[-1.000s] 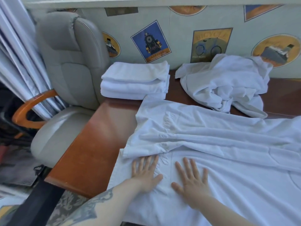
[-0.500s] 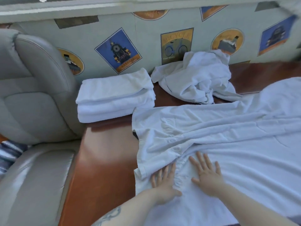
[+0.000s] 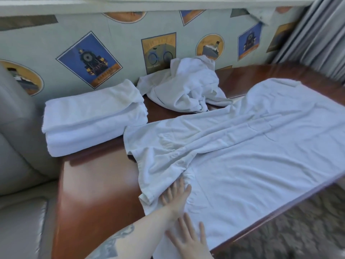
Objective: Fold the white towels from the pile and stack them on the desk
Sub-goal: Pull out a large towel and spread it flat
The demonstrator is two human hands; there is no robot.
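Note:
A large white towel (image 3: 242, 165) lies spread over the brown desk (image 3: 93, 193), one long edge folded over on its far side. My left hand (image 3: 176, 196) presses flat on the towel's near left corner, fingers straight, next to the folded flap's edge. My right hand (image 3: 190, 240) lies flat on the towel closer to me, at the desk's near edge. A stack of folded white towels (image 3: 93, 118) sits at the desk's far left. A crumpled pile of white towels (image 3: 184, 90) lies against the wall behind.
A grey padded chair (image 3: 16, 165) stands against the desk's left side. The wall (image 3: 56, 38) behind carries train, bicycle and ship pictures. Grey curtains (image 3: 317, 34) hang at the far right. Patterned carpet (image 3: 298, 230) shows below the desk's right edge.
My right hand has slid back toward me along the towel, while my left hand stays near the flap's edge. The camera has swung right, showing more of the towel and the curtains.

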